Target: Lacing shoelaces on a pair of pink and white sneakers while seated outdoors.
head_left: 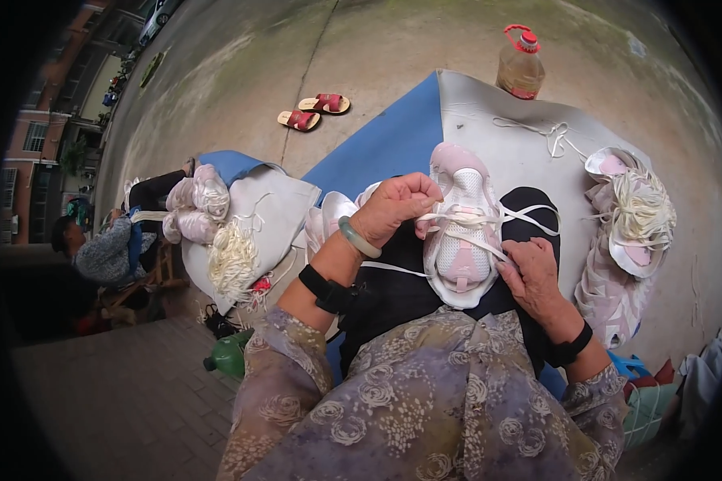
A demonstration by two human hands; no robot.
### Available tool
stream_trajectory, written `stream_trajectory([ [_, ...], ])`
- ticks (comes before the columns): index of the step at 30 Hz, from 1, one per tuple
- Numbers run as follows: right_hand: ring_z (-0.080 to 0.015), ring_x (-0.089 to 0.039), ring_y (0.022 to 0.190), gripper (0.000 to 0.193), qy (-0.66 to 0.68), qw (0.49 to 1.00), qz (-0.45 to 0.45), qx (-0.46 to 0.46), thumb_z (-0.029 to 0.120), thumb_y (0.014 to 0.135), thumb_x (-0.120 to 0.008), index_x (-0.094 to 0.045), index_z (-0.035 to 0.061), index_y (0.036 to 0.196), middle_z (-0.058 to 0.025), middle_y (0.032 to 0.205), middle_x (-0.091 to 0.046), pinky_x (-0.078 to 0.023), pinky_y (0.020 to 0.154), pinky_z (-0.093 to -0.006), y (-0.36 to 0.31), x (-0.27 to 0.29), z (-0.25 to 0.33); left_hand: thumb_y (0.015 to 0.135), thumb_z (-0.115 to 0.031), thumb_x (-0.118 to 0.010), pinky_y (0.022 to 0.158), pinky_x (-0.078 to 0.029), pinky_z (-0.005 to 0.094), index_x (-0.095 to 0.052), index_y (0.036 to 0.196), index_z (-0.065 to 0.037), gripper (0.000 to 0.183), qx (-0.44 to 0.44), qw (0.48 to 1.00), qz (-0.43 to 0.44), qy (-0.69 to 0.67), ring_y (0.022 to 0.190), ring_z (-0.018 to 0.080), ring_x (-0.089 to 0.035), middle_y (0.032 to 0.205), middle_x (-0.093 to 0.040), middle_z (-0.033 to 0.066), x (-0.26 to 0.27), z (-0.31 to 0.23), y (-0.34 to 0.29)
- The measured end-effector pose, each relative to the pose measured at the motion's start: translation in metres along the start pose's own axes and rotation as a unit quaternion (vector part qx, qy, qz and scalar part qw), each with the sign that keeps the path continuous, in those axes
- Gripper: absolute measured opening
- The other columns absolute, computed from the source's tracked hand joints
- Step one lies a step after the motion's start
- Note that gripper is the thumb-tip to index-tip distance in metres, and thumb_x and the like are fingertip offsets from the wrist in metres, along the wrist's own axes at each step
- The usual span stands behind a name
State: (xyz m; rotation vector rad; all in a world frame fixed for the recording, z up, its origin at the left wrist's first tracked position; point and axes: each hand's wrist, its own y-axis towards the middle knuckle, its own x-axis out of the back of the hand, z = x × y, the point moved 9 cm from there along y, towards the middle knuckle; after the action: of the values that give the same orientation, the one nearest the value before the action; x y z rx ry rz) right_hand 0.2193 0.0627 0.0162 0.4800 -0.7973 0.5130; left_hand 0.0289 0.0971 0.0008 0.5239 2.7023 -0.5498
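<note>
A pink and white sneaker [464,264] rests on my lap, its sole end away from my view and its mesh upper facing up. White shoelace [461,220] crosses its upper, with loose ends trailing out to both sides. At the sneaker's left edge, my left hand [393,210] is closed, thumb and forefinger pinching the lace. My right hand [531,276] sits low on the other side, fingers curled, with the lace running to its thumb and forefinger. Part of another pale shoe [329,216] shows behind my left wrist.
A bundle of white laces [643,210] lies on stacked pink sneakers [610,297] at right. Beyond the white and blue sheet [465,104] stand a red-capped bottle [521,64] and red sandals [301,119]. Another person [108,248] sits at left near more shoes [196,204].
</note>
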Motion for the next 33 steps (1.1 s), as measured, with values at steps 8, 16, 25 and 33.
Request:
stream_trajectory([
  [8, -0.0115, -0.047, 0.054, 0.008, 0.271, 0.948, -0.051, -0.161, 0.008, 0.078, -0.062, -0.057, 0.0010, 0.077, -0.0044, 0.064, -0.053, -0.037, 0.049, -0.0243, 0.000, 0.003, -0.024, 0.087, -0.020, -0.057, 0.066, -0.047, 0.0237, -0.054, 0.100, 0.000, 0.024, -0.026, 0.996, -0.083, -0.026, 0.061, 0.0119, -0.056, 0.065, -0.055, 0.0033, 0.011, 0.004, 0.001],
  [16, -0.0018, -0.035, 0.055, 0.016, 0.328, 0.876, -0.085, -0.343, 0.013, 0.081, -0.062, -0.055, 0.0043, 0.070, 0.0076, 0.060, -0.043, -0.027, 0.050, -0.0180, -0.093, 0.053, -0.085, 0.085, -0.014, -0.057, 0.077, -0.042, 0.0211, -0.053, 0.109, -0.001, 0.028, 0.002, 0.994, -0.102, 0.039, 0.080, 0.0074, -0.054, 0.087, -0.057, 0.0012, 0.004, 0.027, -0.005],
  [25, -0.0036, -0.036, 0.054, 0.020, 0.274, 0.887, -0.025, -0.370, 0.014, 0.080, -0.063, -0.053, 0.0039, 0.067, 0.0061, 0.058, -0.043, -0.027, 0.049, -0.0205, -0.138, 0.042, -0.113, 0.074, -0.001, -0.059, 0.068, -0.044, 0.0208, -0.055, 0.100, -0.003, 0.027, -0.082, 0.952, -0.144, 0.258, 0.073, 0.0061, -0.053, 0.083, -0.057, 0.0003, -0.001, 0.026, -0.008],
  [33, -0.0034, -0.037, 0.054, 0.020, 0.243, 0.913, -0.035, -0.327, 0.014, 0.079, -0.064, -0.052, 0.0042, 0.067, 0.0054, 0.058, -0.044, -0.028, 0.048, -0.0202, -0.121, 0.053, -0.090, 0.070, -0.003, -0.059, 0.053, -0.045, 0.0270, -0.058, 0.083, -0.001, 0.013, -0.178, 0.791, -0.267, 0.522, 0.057, 0.0170, -0.055, 0.068, -0.055, 0.0079, -0.020, 0.009, -0.032],
])
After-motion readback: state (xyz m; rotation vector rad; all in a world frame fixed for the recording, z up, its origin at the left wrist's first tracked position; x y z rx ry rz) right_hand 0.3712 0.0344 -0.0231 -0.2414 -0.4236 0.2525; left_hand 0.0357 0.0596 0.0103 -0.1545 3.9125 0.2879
